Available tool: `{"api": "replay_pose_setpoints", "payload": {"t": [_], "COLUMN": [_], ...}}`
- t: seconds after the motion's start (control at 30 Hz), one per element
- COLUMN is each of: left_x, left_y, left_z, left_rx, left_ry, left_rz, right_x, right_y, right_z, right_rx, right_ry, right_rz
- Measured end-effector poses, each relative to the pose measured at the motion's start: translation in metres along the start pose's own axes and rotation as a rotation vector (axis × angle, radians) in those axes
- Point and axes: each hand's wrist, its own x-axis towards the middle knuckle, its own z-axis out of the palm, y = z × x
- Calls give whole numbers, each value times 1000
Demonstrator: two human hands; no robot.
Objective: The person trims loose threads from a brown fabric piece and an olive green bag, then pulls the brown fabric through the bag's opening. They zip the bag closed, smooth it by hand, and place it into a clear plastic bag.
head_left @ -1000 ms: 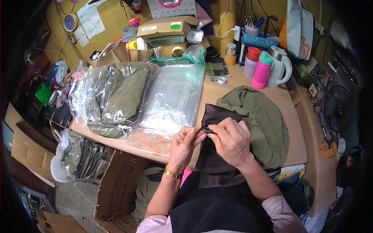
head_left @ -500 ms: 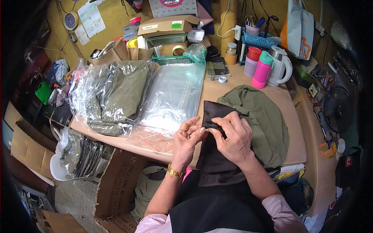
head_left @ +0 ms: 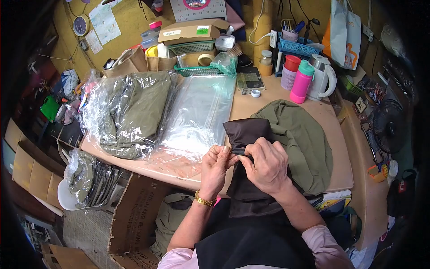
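Observation:
A dark brown piece of fabric (head_left: 249, 129) is raised in front of me, its lower part hanging over the table's front edge. My left hand (head_left: 216, 167) pinches the fabric's left edge between thumb and fingers. Close beside it, my right hand (head_left: 268, 163) is closed on the same edge, the two sets of fingertips almost touching. Behind the right hand, an olive-green cloth (head_left: 304, 139) lies on the table and meets the brown fabric.
Left on the table (head_left: 179, 178) are olive garments in clear plastic (head_left: 139, 103) and flat clear bags (head_left: 197, 112). A pink bottle (head_left: 299, 85) and a kettle (head_left: 319, 80) stand at the back right. Below is a cardboard box (head_left: 134, 215) with cloth inside.
My left hand's fingers have closed onto the fabric and moved slightly lower. The brown fabric's upper part has folded over and now shows wider above my hands.

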Motion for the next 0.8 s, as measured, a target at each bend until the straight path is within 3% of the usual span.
{"api": "replay_pose_setpoints", "payload": {"t": [0.37,0.47,0.53,0.7,0.8], "left_x": [-5,-5,-7,-4,-1], "left_y": [0,-1,5,2,-2], "left_z": [7,2,8,8,3], "left_rx": [23,2,3,2,24], "left_ry": [1,-31,-34,-12,-22], "left_rz": [61,42,39,38,38], "right_x": [0,9,9,12,8], "right_y": [2,5,18,4,-2], "right_z": [4,-2,1,-18,-14], "right_rx": [-21,246,215,52,-7], "right_ry": [-50,-45,-19,-161,-156], "right_rz": [26,352,373,126,82]}}
